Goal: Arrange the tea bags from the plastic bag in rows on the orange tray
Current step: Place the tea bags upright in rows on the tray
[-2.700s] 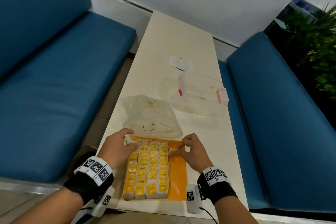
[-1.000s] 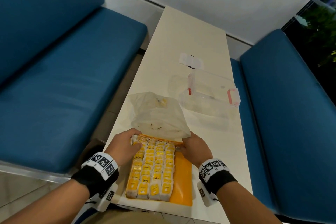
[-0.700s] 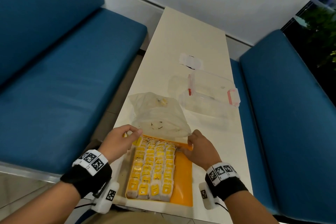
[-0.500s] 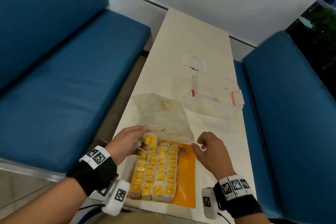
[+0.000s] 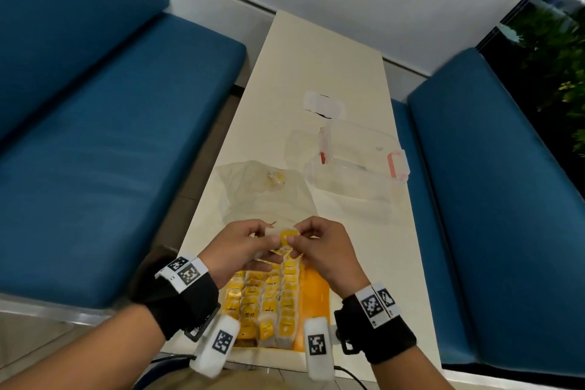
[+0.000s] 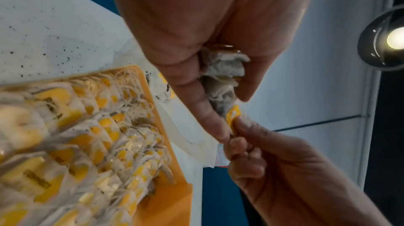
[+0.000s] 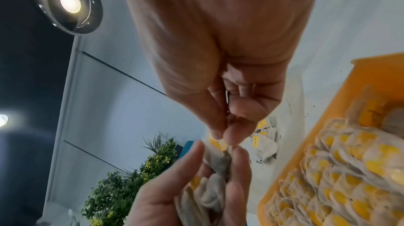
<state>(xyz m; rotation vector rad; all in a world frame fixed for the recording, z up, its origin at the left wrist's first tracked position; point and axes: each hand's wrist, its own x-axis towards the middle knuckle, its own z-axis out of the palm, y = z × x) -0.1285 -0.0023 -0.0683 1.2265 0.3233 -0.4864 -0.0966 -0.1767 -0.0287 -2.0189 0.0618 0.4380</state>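
Observation:
The orange tray (image 5: 314, 291) lies at the table's near edge, its left part filled with rows of tea bags (image 5: 264, 298) with yellow tags. Above the tray's far end my two hands meet. My left hand (image 5: 269, 241) grips a small bunch of tea bags (image 6: 223, 74). My right hand (image 5: 295, 243) pinches the yellow tag (image 6: 233, 114) of one bag in that bunch. In the right wrist view my right hand (image 7: 225, 137) pinches just above the bunch (image 7: 210, 190). The thin plastic bag (image 5: 266, 196) lies flat just beyond the tray, with a few tea bags (image 7: 265, 143) inside.
A clear plastic box with red clasps (image 5: 354, 168) stands at the right, beyond the bag. A small white wrapper (image 5: 321, 104) lies farther back. Blue bench seats (image 5: 110, 152) flank the narrow cream table (image 5: 316, 51). The tray's right strip is bare orange.
My left hand has lifted a bunch of tea bags from the tray's far left corner. My right hand has left the tray's far edge and now pinches a tag in that bunch.

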